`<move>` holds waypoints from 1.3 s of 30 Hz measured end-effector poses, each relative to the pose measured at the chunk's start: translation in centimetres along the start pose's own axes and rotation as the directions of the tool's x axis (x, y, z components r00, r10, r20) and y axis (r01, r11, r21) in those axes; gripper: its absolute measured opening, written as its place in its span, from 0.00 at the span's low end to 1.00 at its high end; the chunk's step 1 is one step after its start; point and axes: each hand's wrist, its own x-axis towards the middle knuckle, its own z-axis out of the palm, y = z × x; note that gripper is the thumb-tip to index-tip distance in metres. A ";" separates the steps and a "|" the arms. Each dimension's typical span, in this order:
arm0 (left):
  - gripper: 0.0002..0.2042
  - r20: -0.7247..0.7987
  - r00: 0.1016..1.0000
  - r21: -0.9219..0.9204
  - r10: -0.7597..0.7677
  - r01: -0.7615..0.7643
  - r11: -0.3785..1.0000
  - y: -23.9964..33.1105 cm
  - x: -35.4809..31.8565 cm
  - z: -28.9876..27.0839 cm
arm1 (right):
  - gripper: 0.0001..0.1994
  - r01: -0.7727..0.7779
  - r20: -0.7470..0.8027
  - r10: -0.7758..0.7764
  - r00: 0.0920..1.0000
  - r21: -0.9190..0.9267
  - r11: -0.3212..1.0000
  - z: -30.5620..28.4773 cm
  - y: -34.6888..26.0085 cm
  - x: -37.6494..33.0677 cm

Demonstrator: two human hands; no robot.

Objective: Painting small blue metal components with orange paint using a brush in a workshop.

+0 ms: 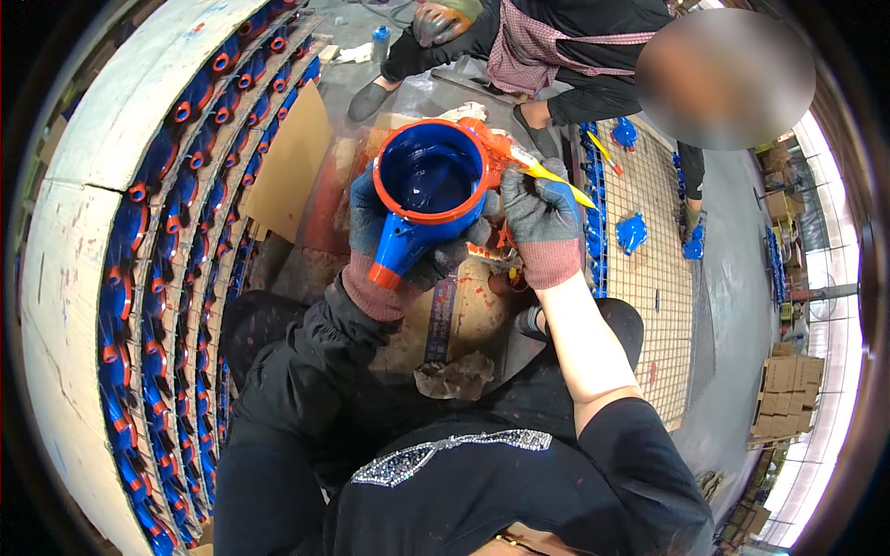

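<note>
In my gloved left hand rests a blue pump-housing-like casting, round and hollow, its wide mouth facing up. Orange-red paint covers its rim, the end of its lower spout and the side outlet at its right. My gloved right hand is closed around a paintbrush with a yellow handle. The brush's head end lies against or close to the orange side outlet; the exact contact is hard to make out. My left fingers wrap under the casting, partly hidden by it. Below the hands are orange-stained items, partly covered.
Tall shelves at left hold many blue castings with orange ends. A cardboard sheet leans beside them. At right a wire-mesh rack carries blue pieces and another brush. A co-worker sits opposite, a gloved hand at the knee.
</note>
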 end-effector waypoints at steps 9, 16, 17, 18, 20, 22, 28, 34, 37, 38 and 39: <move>0.29 -0.229 0.971 0.185 0.075 -0.032 0.982 0.2 0.1 -1.1 | 0.13 -0.034 -0.148 0.028 0.989 -0.041 0.999 -0.5 -0.4 1.0; 0.26 -0.202 0.971 0.245 0.130 -0.078 0.966 -0.4 0.2 -1.4 | 0.11 -0.064 0.025 0.063 0.998 0.051 0.997 -0.6 -2.2 0.9; 0.26 -0.208 0.968 0.268 0.138 -0.080 0.960 -0.2 0.2 -1.2 | 0.11 -0.035 -0.024 0.035 0.999 -0.025 0.999 -0.7 -2.4 0.7; 0.26 -0.187 0.971 0.272 0.146 -0.092 0.958 0.1 0.3 -1.0 | 0.11 -0.022 -0.038 0.020 0.999 -0.070 0.997 -0.8 -2.7 0.6; 0.27 -0.079 0.991 0.238 0.110 -0.088 0.967 1.0 0.4 -0.5 | 0.12 0.056 0.000 -0.058 0.998 -0.260 0.964 -0.7 -3.4 0.3; 0.28 0.037 0.998 0.219 0.044 -0.051 0.974 1.8 0.5 -0.1 | 0.12 0.100 -0.002 -0.120 0.993 -0.537 0.837 -0.2 -4.6 -0.4; 0.32 -0.155 0.967 0.257 0.202 -0.158 0.953 1.3 0.6 0.4 | 0.10 0.249 0.086 -0.313 0.946 -0.811 0.530 2.2 -6.8 -4.4; 0.30 -0.315 0.906 0.222 0.282 -0.218 0.950 0.2 2.0 -1.2 | 0.12 0.392 0.288 -0.345 0.893 -0.875 0.284 4.8 -7.6 -9.0; 0.29 -0.176 0.929 0.357 0.327 -0.249 0.900 -0.7 2.3 -2.1 | 0.10 0.520 0.490 -0.288 0.823 -0.853 0.034 6.5 -7.2 -10.5; 0.28 -0.096 0.942 0.380 0.323 -0.265 0.886 -1.0 2.3 -2.2 | 0.09 0.592 0.575 -0.251 0.779 -0.806 -0.007 7.2 -6.8 -10.8; 0.26 -0.098 0.946 0.368 0.309 -0.254 0.895 -1.2 2.4 -2.2 | 0.07 0.616 0.609 -0.184 0.772 -0.787 -0.018 7.8 -6.4 -11.0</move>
